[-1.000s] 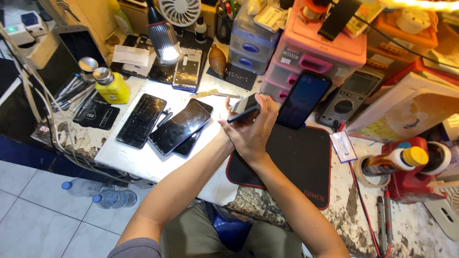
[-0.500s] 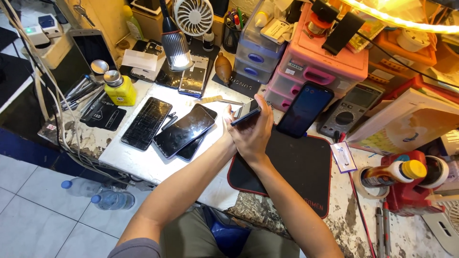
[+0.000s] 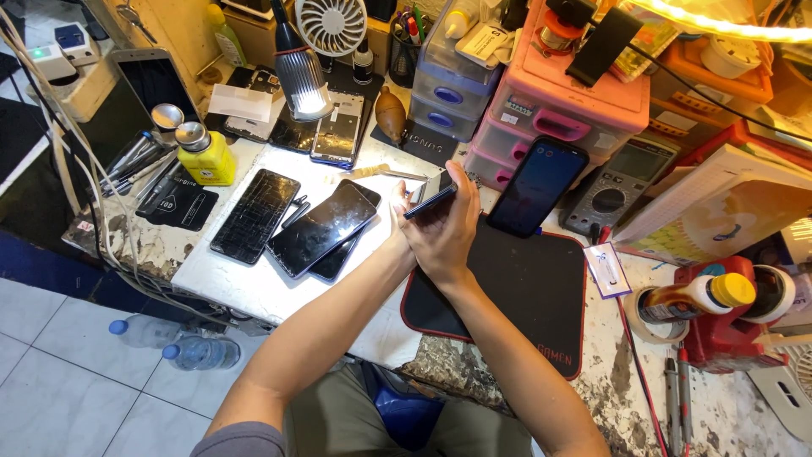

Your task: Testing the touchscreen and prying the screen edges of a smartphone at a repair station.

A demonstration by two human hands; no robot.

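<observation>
On the left of the tabletop (image 3: 254,283), a yellow bottle (image 3: 205,155) stands near a cracked phone (image 3: 255,215) and two stacked phones (image 3: 327,228). At the centre, your left hand (image 3: 404,222) and right hand (image 3: 446,227) press together, both grasping a dark phone (image 3: 430,194) held up above the black mat (image 3: 524,296). Further right, a blue-edged phone (image 3: 538,186) leans against pink drawers (image 3: 565,110), beside a multimeter (image 3: 611,188).

Dark slim phone (image 3: 430,194), held edge-on and tilted, upper end sticking out toward the lamp side. It's up off the table, over the black mat's back edge, gripped between both hands; screen condition can't be made out.
</observation>
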